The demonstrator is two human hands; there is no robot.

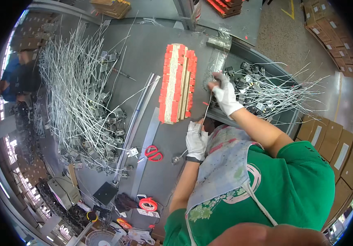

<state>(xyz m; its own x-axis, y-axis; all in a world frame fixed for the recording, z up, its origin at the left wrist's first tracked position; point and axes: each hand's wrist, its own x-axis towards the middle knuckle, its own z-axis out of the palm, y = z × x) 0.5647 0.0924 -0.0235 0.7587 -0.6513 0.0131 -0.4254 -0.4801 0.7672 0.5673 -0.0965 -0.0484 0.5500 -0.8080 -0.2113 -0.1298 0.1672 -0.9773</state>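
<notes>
My left hand (196,140), in a white fingerless-tipped glove, is closed on a thin white cable (206,112). A small red tab (205,103) shows near the cable's upper end. Below that hand, a small grey connector box (176,159) with a cable lies on the table. My right hand (226,95), also gloved, is over the table's right edge, beside clear plastic film or tape (216,61). Its thumb and index finger look apart, with nothing visible between them. Left of both hands lies a long cardboard stack (171,82) edged with red tabs.
A grey bin (297,117) at right holds several boxes with white cables. A large heap of cabled boxes (76,94) covers the left. Red-handled scissors (154,153), a metal rail (137,112), a screwdriver (124,74) and a red tape roll (148,204) lie on the table.
</notes>
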